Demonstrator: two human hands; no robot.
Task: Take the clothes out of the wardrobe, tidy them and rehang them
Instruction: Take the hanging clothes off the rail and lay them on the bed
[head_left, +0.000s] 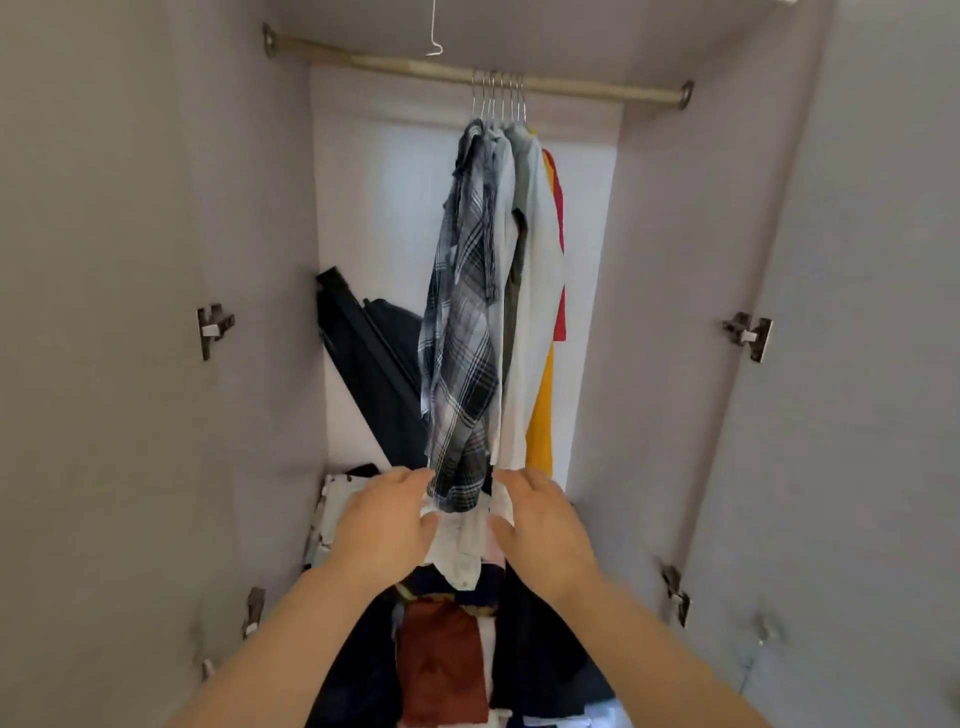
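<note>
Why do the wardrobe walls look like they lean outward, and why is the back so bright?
Head view: the wide-angle lens stretches the edges, so the side walls splay outward and the rail looks tilted. Head view: light reaches the back panel, making a pale patch behind the plaid shirt, while the clothes pile below stays dim.

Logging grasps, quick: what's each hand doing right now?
Left hand: open, fingers straight, beside the plaid shirt hem.
Right hand: open, fingers straight, at the white garment.
</note>
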